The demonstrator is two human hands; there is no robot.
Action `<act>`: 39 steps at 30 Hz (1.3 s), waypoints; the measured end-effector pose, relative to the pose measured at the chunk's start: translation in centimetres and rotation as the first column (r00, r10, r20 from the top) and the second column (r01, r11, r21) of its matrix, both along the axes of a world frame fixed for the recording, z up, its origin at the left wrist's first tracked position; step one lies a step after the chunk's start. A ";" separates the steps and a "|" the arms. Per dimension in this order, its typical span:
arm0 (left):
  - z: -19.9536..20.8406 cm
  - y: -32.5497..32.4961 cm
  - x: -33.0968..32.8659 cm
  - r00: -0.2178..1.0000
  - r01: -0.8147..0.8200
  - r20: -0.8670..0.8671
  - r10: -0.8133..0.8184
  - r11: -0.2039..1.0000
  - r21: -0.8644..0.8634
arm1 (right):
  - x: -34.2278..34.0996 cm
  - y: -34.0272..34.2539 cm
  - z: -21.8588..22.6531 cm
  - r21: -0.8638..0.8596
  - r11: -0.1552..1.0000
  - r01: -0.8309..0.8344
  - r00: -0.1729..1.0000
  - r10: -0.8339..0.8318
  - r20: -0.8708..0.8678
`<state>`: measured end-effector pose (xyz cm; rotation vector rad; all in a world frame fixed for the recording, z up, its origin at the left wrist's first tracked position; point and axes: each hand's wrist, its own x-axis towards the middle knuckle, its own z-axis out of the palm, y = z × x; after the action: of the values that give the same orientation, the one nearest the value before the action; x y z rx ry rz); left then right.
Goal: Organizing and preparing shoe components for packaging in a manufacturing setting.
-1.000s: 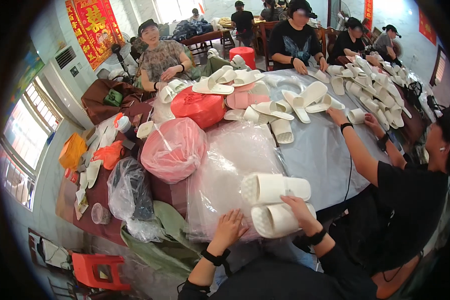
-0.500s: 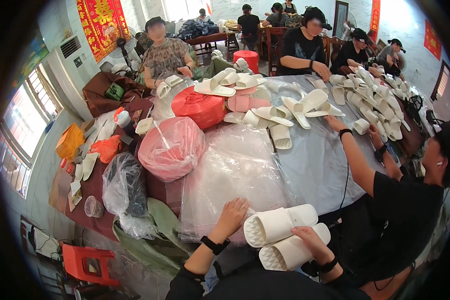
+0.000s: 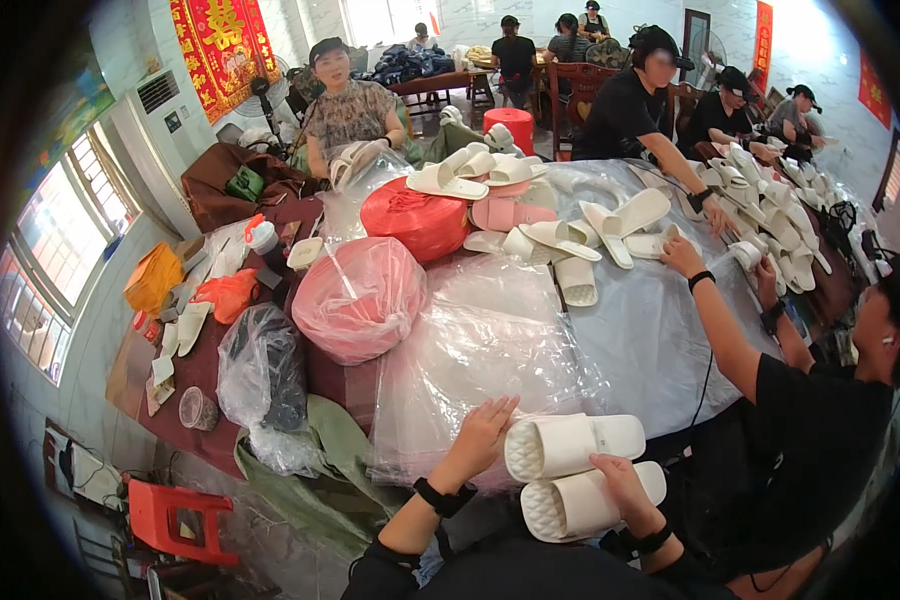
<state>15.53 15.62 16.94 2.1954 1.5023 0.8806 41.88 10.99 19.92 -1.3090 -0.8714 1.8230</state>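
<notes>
A pair of white slippers with quilted insoles lies side by side at the table's near edge, the upper slipper (image 3: 556,446) farther off and the lower slipper (image 3: 562,508) nearer me. My right hand (image 3: 625,492) grips the pair from the right, thumb over the nearer one; its other fingers are partly hidden below. To the left, my left hand (image 3: 482,438) has its fingers stretched out over the stack of clear plastic bags (image 3: 475,345), close beside the upper slipper's toe end. It holds nothing. Whether its palm presses on the plastic I cannot tell.
Beyond the bags sit a pink roll in plastic (image 3: 358,305) and a red twine roll (image 3: 410,218). Loose slippers (image 3: 620,222) pile across the far side. A co-worker's arm (image 3: 725,305) reaches in from the right. A red stool (image 3: 182,520) stands lower left.
My view has shifted slightly. My left hand stays outstretched beside the slippers, which remain in my right hand. The co-worker at right now touches a slipper; another across the table reaches farther toward the pile.
</notes>
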 end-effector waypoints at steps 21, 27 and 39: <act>5.5 -2.6 4.6 0.952 -0.037 -0.287 0.104 0.973 0.229 | -3.7 0.7 2.1 0.109 0.994 0.023 0.830 0.042 -0.557; 5.6 -3.8 5.3 0.961 0.014 -0.276 0.022 0.991 0.130 | -4.1 0.4 1.4 0.146 0.987 0.068 0.814 0.030 -0.580; 8.4 -3.1 6.1 0.960 0.105 -0.274 -0.058 0.981 0.162 | -2.7 0.2 -6.5 0.755 0.547 -0.363 0.850 -0.138 0.508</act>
<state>21.65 12.52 25.30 2.5737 1.4850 0.7364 39.20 11.16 13.39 -1.0642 -1.8838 0.8155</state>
